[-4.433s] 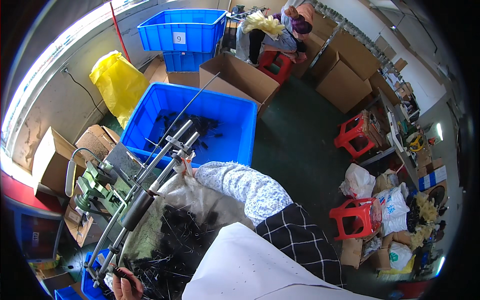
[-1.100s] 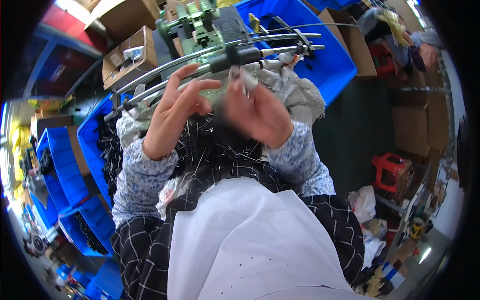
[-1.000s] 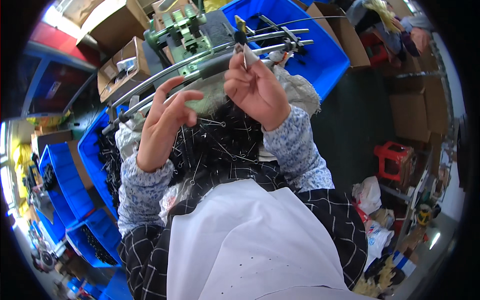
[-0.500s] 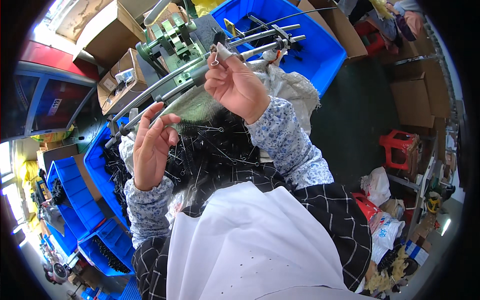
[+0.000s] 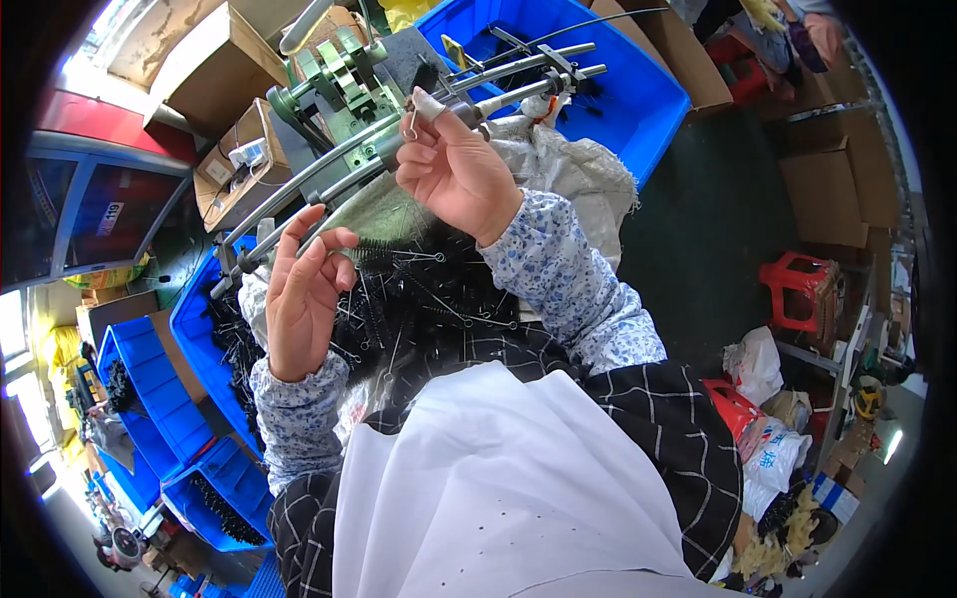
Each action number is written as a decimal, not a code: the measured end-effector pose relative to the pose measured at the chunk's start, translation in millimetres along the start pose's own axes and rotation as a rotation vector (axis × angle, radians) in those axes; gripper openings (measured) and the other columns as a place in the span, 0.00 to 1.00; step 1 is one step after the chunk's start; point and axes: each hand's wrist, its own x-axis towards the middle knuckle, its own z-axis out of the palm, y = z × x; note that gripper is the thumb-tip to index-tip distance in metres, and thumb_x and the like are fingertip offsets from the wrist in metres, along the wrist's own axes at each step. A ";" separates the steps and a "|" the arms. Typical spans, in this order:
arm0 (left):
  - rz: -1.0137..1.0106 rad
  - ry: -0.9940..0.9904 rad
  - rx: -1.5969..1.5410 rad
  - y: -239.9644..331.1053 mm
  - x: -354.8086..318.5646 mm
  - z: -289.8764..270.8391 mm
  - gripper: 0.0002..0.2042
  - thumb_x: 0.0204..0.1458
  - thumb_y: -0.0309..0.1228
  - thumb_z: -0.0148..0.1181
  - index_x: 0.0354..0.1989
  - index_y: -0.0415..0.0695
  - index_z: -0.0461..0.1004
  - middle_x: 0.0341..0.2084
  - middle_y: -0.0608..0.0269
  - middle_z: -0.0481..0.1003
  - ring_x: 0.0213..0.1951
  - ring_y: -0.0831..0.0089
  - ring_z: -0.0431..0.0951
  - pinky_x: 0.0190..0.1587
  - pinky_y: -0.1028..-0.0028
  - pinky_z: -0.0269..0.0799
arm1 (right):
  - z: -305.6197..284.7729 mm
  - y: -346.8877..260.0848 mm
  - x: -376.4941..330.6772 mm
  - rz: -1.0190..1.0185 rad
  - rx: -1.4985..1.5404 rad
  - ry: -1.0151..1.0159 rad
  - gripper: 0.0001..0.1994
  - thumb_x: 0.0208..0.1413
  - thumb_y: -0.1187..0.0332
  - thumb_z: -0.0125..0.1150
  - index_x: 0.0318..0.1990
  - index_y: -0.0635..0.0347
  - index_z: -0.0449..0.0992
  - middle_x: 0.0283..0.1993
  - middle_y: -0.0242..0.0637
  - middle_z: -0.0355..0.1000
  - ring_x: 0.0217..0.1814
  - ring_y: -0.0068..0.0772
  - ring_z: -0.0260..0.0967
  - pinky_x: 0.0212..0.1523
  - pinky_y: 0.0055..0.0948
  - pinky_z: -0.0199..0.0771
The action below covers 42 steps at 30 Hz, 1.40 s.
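Currently, the right hand (image 5: 459,177) pinches a small wire brush (image 5: 426,73) between thumb and finger, near the metal rails (image 5: 513,70). Left of this grip, open room reaches to the left hand (image 5: 303,299), fingers spread; right, well apart, runs the edge of a blue bin (image 5: 650,125).

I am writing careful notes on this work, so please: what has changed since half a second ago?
The right hand has shifted slightly left, its grip keeping the small black brush. Nothing was visibly taken or let go. The left hand, the pile of brushes and the green machine stayed as they were.
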 end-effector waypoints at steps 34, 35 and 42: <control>0.021 -0.277 1.179 -33.8 26.6 -57.7 0.14 0.49 0.28 0.55 0.44 0.41 0.63 0.36 0.53 0.69 0.35 0.60 0.71 0.39 0.70 0.66 | -215.5 -231.3 34.6 -0.952 -1.053 0.950 0.05 0.53 0.70 0.50 0.29 0.60 0.70 0.24 0.30 0.69 0.20 0.22 0.61 0.18 0.23 0.58; -0.001 -0.262 1.151 -36.0 27.4 -59.1 0.14 0.49 0.28 0.55 0.44 0.41 0.63 0.36 0.53 0.70 0.36 0.59 0.71 0.40 0.70 0.66 | -225.1 -221.9 39.7 -0.754 -1.387 0.801 0.09 0.53 0.67 0.51 0.23 0.57 0.72 0.25 0.32 0.71 0.23 0.23 0.66 0.20 0.23 0.64; 0.001 -0.221 1.036 -32.1 25.5 -41.3 0.17 0.46 0.21 0.57 0.45 0.39 0.62 0.36 0.54 0.71 0.40 0.66 0.72 0.45 0.72 0.65 | -274.6 -214.5 75.9 -0.293 -1.840 0.717 0.15 0.50 0.66 0.59 0.42 0.67 0.68 0.38 0.47 0.73 0.39 0.35 0.72 0.40 0.29 0.72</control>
